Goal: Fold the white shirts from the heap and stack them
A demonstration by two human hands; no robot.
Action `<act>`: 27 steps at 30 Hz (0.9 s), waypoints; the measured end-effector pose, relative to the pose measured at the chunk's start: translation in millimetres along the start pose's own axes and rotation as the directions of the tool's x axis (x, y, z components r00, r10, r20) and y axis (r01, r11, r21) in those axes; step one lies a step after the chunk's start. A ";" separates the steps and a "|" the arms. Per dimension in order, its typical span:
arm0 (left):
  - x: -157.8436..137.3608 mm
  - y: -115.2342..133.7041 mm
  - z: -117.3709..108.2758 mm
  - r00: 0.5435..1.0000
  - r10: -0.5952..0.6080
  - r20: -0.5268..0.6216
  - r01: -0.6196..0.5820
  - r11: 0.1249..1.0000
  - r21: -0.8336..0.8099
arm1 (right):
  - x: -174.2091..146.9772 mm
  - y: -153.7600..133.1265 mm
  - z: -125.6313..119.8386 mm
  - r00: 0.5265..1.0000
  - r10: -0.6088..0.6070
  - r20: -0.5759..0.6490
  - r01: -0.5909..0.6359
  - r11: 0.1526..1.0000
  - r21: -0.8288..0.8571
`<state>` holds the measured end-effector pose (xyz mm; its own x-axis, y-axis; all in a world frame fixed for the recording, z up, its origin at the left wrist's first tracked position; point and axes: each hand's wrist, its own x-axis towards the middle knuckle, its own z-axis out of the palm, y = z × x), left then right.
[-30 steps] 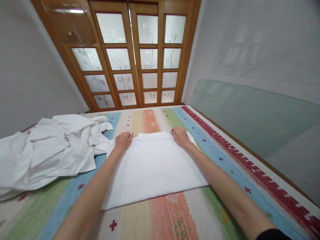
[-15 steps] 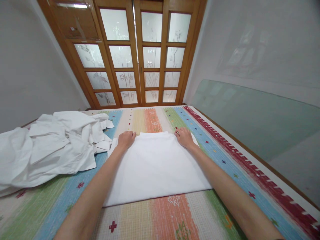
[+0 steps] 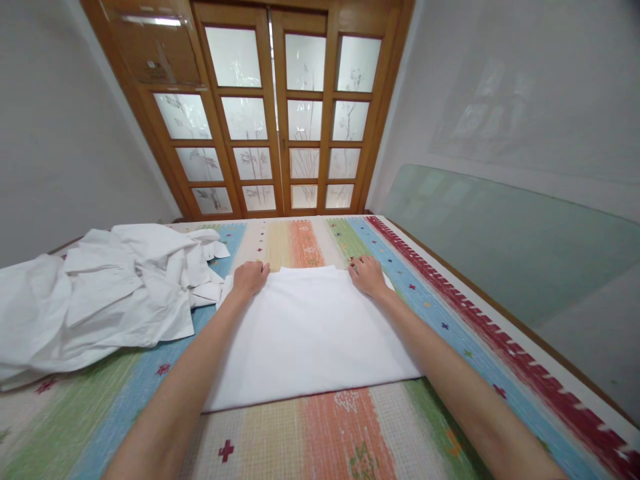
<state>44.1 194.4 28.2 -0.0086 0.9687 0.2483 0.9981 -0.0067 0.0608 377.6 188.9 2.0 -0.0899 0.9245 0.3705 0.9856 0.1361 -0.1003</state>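
white cloth (image 3: 310, 337) lies spread flat in front of you on the striped cover (image 3: 277, 443), its far edge between your two hands and its near edge running at a slight slant. your left hand (image 3: 251, 277) rests on the far left part of the cloth, fingers curled in together; you cannot tell from this view whether they are clamped on the fabric. your right hand (image 3: 367, 274) is at the far right part, its fingers bent down at the edge, and their grip cannot be told either. your forearms (image 3: 450, 353) reach over the cloth's two sides. to your left, just beside the cloth, a crumpled white heap (image 3: 120, 293) lies on the same cover. beyond stand wooden doors (image 3: 280, 153) with patterned panes.
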 end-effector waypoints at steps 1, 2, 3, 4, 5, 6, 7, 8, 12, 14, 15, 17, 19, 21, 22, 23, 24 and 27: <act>0.5 0.4 0.2 1.000 0.003 0.000 -0.003 1.000 0.011 | 0.3 0.0 1.0 1.000 -0.001 0.011 0.001 1.000 0.005; 0.7 0.6 0.7 1.000 0.010 0.005 -0.010 1.000 0.024 | 0.5 0.3 2.6 1.000 -0.002 0.021 0.002 1.000 0.017; 0.5 0.4 1.6 1.000 0.019 0.012 -0.019 0.999 0.038 | 0.5 1.0 4.6 1.000 -0.004 0.028 0.003 0.999 0.036; -0.1 -0.1 2.6 0.999 0.025 0.022 -0.026 0.998 0.049 | 0.5 2.0 6.9 0.999 -0.005 0.032 0.003 0.998 0.061; -1.1 -1.1 3.5 0.999 0.027 0.029 -0.028 0.998 0.055 | 0.4 3.1 9.3 0.999 -0.008 0.031 0.005 0.996 0.086; -2.2 -2.3 4.2 0.999 0.025 0.030 -0.026 0.998 0.055 | 0.2 4.2 11.5 1.000 -0.012 0.025 0.009 0.994 0.107; -3.4 -3.5 4.4 1.000 0.022 0.020 -0.023 0.998 0.051 | 0.1 5.1 13.2 1.000 -0.017 0.018 0.015 0.993 0.120; -4.7 -4.4 4.0 1.000 0.025 -0.004 -0.025 0.999 0.049 | 0.1 5.4 14.4 1.000 -0.019 0.010 0.018 0.992 0.123; -12.9 2.5 -2.3 0.979 0.159 -0.131 -0.148 0.985 0.091 | 0.9 -2.9 11.3 1.000 -0.003 0.003 0.003 0.994 0.105; -22.9 15.1 -5.6 0.968 0.203 -0.146 -0.193 0.978 0.079 | 1.3 -14.2 6.5 1.000 -0.022 0.007 0.021 0.991 0.132; -30.3 23.3 -6.4 0.968 0.208 -0.140 -0.203 0.978 0.052 | 1.0 -21.4 4.1 0.999 -0.052 0.008 0.050 0.986 0.158; -49.8 40.8 -5.6 0.968 0.226 -0.107 -0.228 0.973 -0.015 | -1.5 -37.4 0.1 0.988 -0.155 0.017 0.148 0.964 0.220; -73.1 55.7 -2.2 0.959 0.276 -0.058 -0.279 0.959 -0.058 | -7.8 -53.1 -1.7 0.949 -0.311 0.048 0.286 0.917 0.278; -95.6 63.5 2.0 0.945 0.326 0.020 -0.324 0.943 -0.071 | -17.7 -65.5 -1.4 0.877 -0.468 0.113 0.411 0.850 0.331; -105.1 64.1 3.5 0.938 0.342 0.057 -0.337 0.938 -0.076 | -23.5 -69.6 -0.7 0.837 -0.527 0.151 0.452 0.819 0.352; -112.9 62.5 4.4 0.930 0.357 0.090 -0.350 0.933 -0.080 | -29.5 -72.2 0.0 0.803 -0.567 0.183 0.479 0.798 0.366; -118.8 58.9 4.5 0.923 0.366 0.116 -0.359 0.930 -0.082 | -35.4 -73.0 0.6 0.781 -0.590 0.206 0.496 0.786 0.369; -127.8 40.0 1.1 0.920 0.363 0.150 -0.356 0.932 -0.070 | -48.4 -64.9 0.7 0.775 -0.590 0.227 0.513 0.797 0.320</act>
<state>85.3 70.6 -2.1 0.3634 0.9256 0.1055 0.9289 -0.3687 0.0355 317.9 135.5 -10.0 -0.6836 0.7170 0.1364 0.6933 0.6963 -0.1858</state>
